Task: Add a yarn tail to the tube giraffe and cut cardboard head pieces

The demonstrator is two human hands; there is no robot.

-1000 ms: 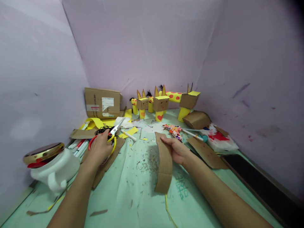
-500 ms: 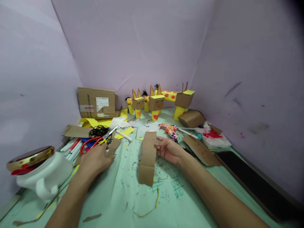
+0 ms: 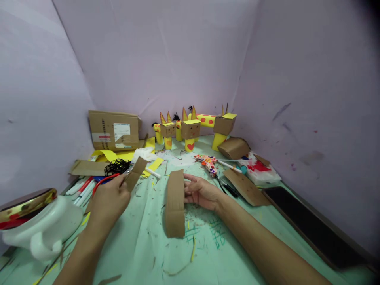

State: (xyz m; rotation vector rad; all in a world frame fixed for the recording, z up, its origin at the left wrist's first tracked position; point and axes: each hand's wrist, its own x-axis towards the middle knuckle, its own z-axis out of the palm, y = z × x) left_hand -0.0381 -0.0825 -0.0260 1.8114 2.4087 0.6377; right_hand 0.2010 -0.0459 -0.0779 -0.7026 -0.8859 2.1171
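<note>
My left hand (image 3: 109,196) is closed around a short piece of brown cardboard (image 3: 135,173), which stands up from the fingers. Just behind that hand lie the red-handled scissors (image 3: 102,181), their blades mostly covered by the piece. A longer, slightly bent cardboard strip (image 3: 175,206) is held upright at its right edge by my right hand (image 3: 203,192); its far side hides some of my fingers. Beyond the hands stand several yellow giraffe-like figures (image 3: 190,136) with cardboard box heads, pointed ears and red spots.
At left are a white cup (image 3: 44,229), markers (image 3: 84,190), tangled black cord (image 3: 118,167) and a folded cardboard box (image 3: 114,130). To the right lie a patterned glue gun (image 3: 208,163), a cardboard sheet (image 3: 247,188) and a black phone (image 3: 311,227). Scraps litter the green table covering (image 3: 142,245).
My left hand has raised the short cardboard piece off the table, and it now covers the scissor blades. The longer strip has tilted slightly in my right hand. The view has shifted a little right.
</note>
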